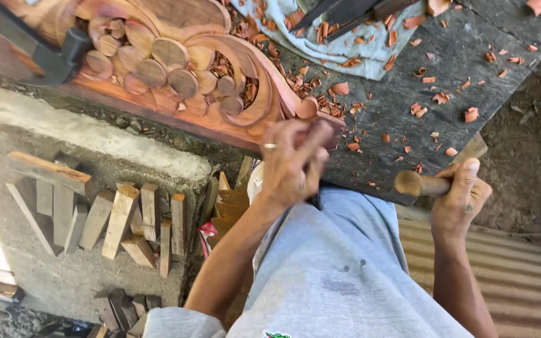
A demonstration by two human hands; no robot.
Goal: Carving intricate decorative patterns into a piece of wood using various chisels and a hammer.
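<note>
Carved wood panel [176,69], clamped on table [458,56]: left hand [292,163] gripping chisel at panel's near corner, right hand [464,197] gripping mallet [417,183] beside it; best struck lightly, chisel steady.

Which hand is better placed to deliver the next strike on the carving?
Probably the right hand: it grips the wooden mallet, apart from the work. The left hand is closed on a tool at the carved panel edge.
</note>
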